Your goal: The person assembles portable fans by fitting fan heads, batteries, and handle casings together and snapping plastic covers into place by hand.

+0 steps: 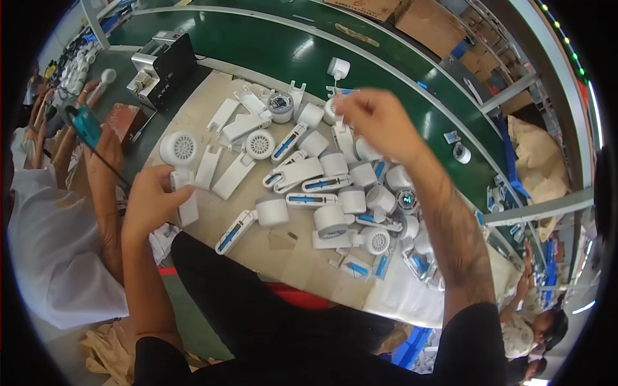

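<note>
My left hand (154, 196) is closed round the handle of a white handheld fan (179, 149), whose round grille head points up at the left edge of the work table. Over the far side of the pile hangs my right hand (380, 122), slightly blurred, its fingers drawn together. Whether anything small is between them is hidden. Below and around it lie several white fan bodies, some with open handles showing blue batteries, such as one fan body (236, 231) near the front. Loose white handle covers (223, 114) lie at the far left of the pile.
A green conveyor belt (257, 42) runs behind the table, with a fan part (461, 153) on it. A black and silver machine (164, 71) stands at the back left. On the left, a co-worker's hand holds a teal power screwdriver (86, 125). Cardboard boxes (430, 26) sit beyond the belt.
</note>
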The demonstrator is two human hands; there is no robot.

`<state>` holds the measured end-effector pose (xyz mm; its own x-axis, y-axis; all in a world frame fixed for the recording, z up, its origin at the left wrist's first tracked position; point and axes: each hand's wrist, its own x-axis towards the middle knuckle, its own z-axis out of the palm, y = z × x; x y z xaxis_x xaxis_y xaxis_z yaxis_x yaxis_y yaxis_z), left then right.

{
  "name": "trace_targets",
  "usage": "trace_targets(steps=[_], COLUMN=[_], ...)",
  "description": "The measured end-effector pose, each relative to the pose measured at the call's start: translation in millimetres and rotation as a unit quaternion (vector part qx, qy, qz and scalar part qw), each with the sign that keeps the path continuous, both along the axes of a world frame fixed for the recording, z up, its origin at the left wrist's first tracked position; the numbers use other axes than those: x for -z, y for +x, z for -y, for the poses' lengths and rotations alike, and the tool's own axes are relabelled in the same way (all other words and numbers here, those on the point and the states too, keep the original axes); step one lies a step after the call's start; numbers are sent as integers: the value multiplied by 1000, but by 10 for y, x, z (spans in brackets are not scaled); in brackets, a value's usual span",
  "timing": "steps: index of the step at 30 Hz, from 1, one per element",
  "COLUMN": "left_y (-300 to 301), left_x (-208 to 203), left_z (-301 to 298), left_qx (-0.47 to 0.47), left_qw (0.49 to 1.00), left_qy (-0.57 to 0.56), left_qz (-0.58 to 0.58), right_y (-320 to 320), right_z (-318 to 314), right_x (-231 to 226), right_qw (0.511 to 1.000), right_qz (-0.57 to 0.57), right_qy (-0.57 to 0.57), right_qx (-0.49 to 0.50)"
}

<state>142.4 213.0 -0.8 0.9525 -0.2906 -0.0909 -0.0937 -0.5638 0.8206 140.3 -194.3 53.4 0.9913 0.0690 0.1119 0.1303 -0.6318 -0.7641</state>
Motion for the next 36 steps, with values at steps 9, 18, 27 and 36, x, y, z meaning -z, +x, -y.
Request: trace_targets(steps=[9, 18, 27, 36], left_y=[314, 282, -174, -1268], left_x=[481, 950, 396, -41], left_z=[-188, -342, 341, 2064], left_qx=[-152, -261, -138, 250], left_qw=[988, 962, 895, 788], left_qy=[34, -26, 184, -492], left_qz=[0, 81, 383, -273], right_y=[2113, 1924, 210, -1396], right_z=[904, 1318, 1292, 685], right_x=[870, 854, -564, -996], right_qw=[862, 891, 967, 979], right_qz=[4, 105, 78, -103], right_qy=[-505, -440, -243, -51], right_qx=[-48, 20, 22, -168])
